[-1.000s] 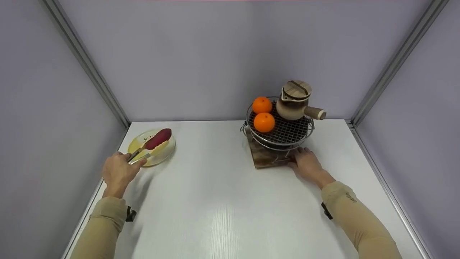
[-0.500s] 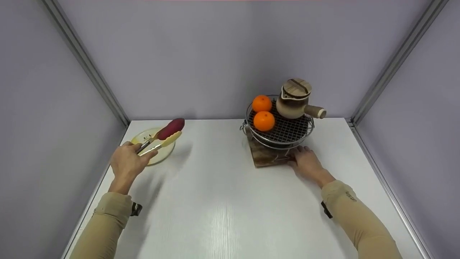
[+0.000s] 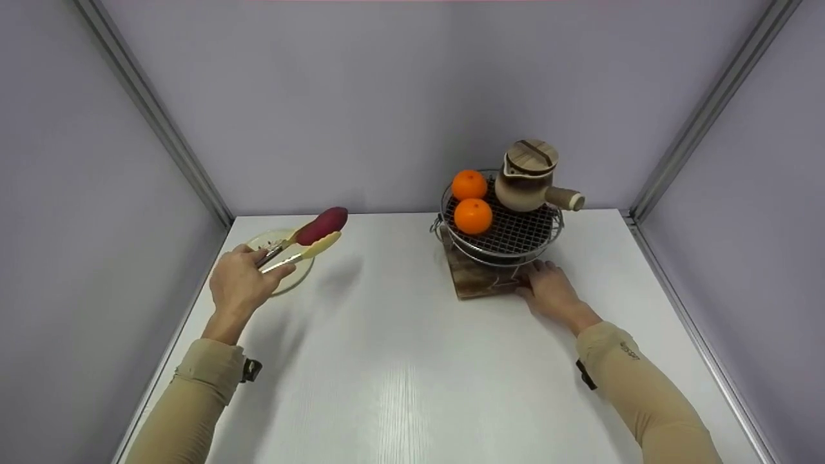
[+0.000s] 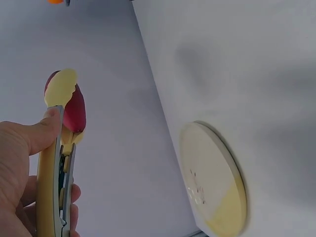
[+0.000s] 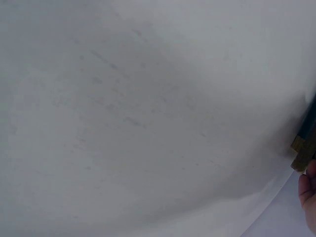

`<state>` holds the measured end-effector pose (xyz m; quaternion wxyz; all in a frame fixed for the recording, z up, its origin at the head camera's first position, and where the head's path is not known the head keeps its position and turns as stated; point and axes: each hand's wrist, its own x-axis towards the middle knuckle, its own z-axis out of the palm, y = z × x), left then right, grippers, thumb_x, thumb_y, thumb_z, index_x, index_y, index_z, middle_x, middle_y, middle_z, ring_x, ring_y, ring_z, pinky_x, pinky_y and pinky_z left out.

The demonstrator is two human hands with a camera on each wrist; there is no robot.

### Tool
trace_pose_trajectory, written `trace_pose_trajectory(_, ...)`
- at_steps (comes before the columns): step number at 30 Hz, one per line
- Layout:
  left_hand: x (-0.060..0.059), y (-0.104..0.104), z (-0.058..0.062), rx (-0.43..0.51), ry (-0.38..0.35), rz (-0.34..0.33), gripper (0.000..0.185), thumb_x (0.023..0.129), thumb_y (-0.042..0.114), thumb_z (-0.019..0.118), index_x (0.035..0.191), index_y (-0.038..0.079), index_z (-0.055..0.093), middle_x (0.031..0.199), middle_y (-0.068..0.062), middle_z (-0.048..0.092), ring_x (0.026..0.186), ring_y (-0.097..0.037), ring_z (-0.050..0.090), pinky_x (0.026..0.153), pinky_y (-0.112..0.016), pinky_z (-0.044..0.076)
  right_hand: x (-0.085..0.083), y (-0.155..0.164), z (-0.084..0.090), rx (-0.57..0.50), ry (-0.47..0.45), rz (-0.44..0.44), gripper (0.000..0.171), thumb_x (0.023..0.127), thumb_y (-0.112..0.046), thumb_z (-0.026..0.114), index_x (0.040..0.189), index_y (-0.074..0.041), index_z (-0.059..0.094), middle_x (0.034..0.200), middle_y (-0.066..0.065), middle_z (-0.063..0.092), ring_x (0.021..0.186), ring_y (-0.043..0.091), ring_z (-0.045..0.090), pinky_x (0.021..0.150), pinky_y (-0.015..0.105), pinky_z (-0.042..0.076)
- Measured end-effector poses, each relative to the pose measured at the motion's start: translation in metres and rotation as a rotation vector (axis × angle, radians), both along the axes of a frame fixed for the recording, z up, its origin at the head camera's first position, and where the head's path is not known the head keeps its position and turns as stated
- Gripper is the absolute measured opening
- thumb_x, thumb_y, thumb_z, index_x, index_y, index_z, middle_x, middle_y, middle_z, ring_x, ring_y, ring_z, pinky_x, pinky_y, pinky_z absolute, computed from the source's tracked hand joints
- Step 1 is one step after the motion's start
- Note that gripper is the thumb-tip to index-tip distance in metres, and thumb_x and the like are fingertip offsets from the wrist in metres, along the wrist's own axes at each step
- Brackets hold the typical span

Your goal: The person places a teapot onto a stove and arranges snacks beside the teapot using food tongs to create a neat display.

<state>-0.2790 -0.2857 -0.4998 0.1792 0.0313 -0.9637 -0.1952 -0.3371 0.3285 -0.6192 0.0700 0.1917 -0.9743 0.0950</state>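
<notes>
My left hand [image 3: 238, 283] grips a pair of tongs [image 3: 322, 244] with pale yellow tips. Pinched between those tips is a dark red sweet potato [image 3: 324, 225], held up off the table. Below and behind the hand lies a round cream and yellow plate [image 3: 299, 276]; the left wrist view shows only small printed marks on the plate [image 4: 207, 168]. On the right, my right hand [image 3: 553, 295] holds the near right corner of a brown wooden base [image 3: 475, 282] under a round wire grill [image 3: 519, 240]. Only its fingertips [image 5: 307, 185] against the wood appear in the right wrist view.
Two oranges [image 3: 473, 216] sit on the left part of the grill. A brown and cream teapot [image 3: 519, 193] with a wooden lid and side handle stands at its back right. White table surface [image 3: 387, 309] lies between the hands. Grey walls [image 3: 361, 116] enclose the table.
My left hand has lifted the sweet potato off the plate with the tongs and moved it right and away from me. My right hand has stayed at the wooden base.
</notes>
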Motion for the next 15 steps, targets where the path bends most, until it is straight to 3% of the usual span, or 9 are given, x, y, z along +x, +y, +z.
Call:
trace_pose_trajectory(9, -0.002, 0.019, 0.006, 0.012, 0.016, -0.045, 0.062, 0.087, 0.048, 0.094, 0.128, 0.003, 0.083, 0.106, -0.020, 0.075, 0.090, -0.040, 0.067, 0.071, -0.054, 0.051, -0.001, 0.001, -0.002, -0.003, 0.013, 0.006, 0.053, 0.103, -0.025, 0.081, 0.139, 0.009, 0.064, 0.131, 0.034, 0.070, 0.115, 0.053, 0.066, 0.101, 0.067, 0.055)
trace_pose_trajectory(15, -0.003, 0.032, 0.011, -0.023, 0.061, -0.094, 0.054, 0.085, 0.047, 0.096, 0.116, 0.003, 0.086, 0.099, -0.020, 0.074, 0.085, -0.038, 0.066, 0.072, -0.051, 0.049, -0.002, 0.002, -0.003, -0.010, 0.004, 0.001, 0.051, 0.104, -0.026, 0.081, 0.138, 0.007, 0.065, 0.131, 0.033, 0.070, 0.116, 0.052, 0.066, 0.102, 0.066, 0.054)
